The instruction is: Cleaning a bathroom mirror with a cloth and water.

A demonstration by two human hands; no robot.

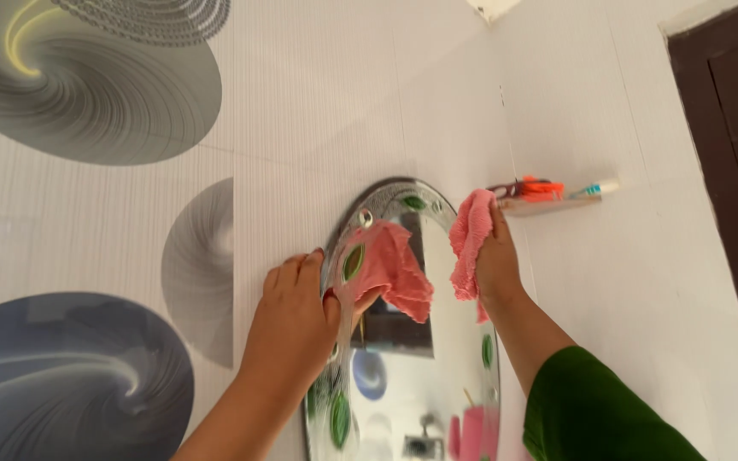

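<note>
An oval wall mirror (437,376) with a clear rim set with green leaf-shaped pieces hangs on a pale ribbed wall. My left hand (294,318) grips the mirror's left rim, fingers wrapped over its edge. My right hand (497,260) holds a pink cloth (469,243) bunched against the mirror's upper right edge. The glass reflects the cloth as a second pink shape near my left thumb. A green sleeve covers my right upper arm.
A small shelf (548,203) to the right of the mirror carries an orange object and a toothbrush. Grey swirl patterns (87,94) decorate the wall on the left. A dark brown door frame (732,171) stands at the far right.
</note>
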